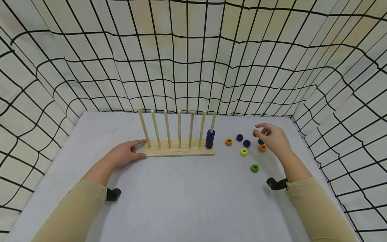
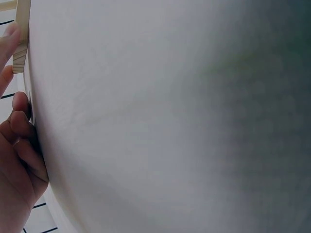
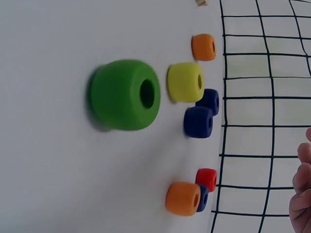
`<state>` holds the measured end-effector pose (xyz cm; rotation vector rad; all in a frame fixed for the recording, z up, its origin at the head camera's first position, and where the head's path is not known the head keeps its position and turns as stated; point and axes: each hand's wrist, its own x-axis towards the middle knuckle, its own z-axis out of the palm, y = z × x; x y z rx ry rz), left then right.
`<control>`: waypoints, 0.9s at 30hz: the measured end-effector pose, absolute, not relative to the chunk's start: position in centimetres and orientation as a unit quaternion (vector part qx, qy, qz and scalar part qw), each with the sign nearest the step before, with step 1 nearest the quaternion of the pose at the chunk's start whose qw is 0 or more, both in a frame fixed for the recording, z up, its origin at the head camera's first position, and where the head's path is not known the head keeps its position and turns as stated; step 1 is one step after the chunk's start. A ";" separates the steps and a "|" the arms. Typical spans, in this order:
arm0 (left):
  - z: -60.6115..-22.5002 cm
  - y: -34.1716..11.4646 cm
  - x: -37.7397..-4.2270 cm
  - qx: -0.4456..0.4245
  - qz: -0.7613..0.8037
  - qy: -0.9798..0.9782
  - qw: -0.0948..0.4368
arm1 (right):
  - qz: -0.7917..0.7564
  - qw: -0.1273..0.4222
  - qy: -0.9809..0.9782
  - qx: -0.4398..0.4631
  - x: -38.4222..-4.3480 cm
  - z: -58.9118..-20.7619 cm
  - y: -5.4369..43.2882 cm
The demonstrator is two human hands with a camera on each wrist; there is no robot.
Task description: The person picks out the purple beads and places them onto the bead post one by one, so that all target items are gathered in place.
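Note:
A wooden peg board [image 1: 179, 153] with several upright pegs lies at the far middle of the table. My left hand [image 1: 122, 154] grips its left end, thumb on the near side and fingers on the far side. In the left wrist view the board's end [image 2: 20, 56] shows between thumb and finger. Several dark blue beads [image 1: 209, 140] are stacked on the rightmost peg; the other pegs are bare. My right hand [image 1: 274, 138] hovers, fingers loosely bent and holding nothing, over a red bead [image 3: 206, 179], a dark blue bead [image 3: 202, 198] and an orange bead [image 3: 183, 199].
Between board and right hand lie another orange bead [image 1: 228, 142], two dark blue beads [image 1: 240, 137], and a yellow bead [image 1: 243, 152]. A green bead [image 1: 254, 168] sits closer to me. White walls with black netting [image 1: 187, 74] enclose the table's back and sides.

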<state>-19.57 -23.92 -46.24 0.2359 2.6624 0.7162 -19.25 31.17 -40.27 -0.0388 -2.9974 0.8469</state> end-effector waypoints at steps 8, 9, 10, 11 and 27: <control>-46.4 -24.0 -19.7 0.080 0.253 0.946 0.187 | 0.256 0.007 -0.966 -0.012 -19.5 -41.3 32.5; -46.4 -24.0 -19.7 0.080 0.253 0.946 0.188 | 0.255 0.007 -0.967 -0.013 -19.5 -41.5 32.6; -46.5 -24.1 -19.7 0.080 0.253 0.946 0.188 | 0.254 0.006 -0.967 -0.015 -19.6 -41.7 32.8; -46.5 -24.1 -19.7 0.080 0.253 0.945 0.188 | 0.254 0.005 -0.967 -0.017 -19.6 -41.9 33.0; -46.5 -24.0 -19.6 0.077 0.253 0.946 0.188 | 0.255 -0.036 -0.966 -0.038 -20.0 -44.2 35.3</control>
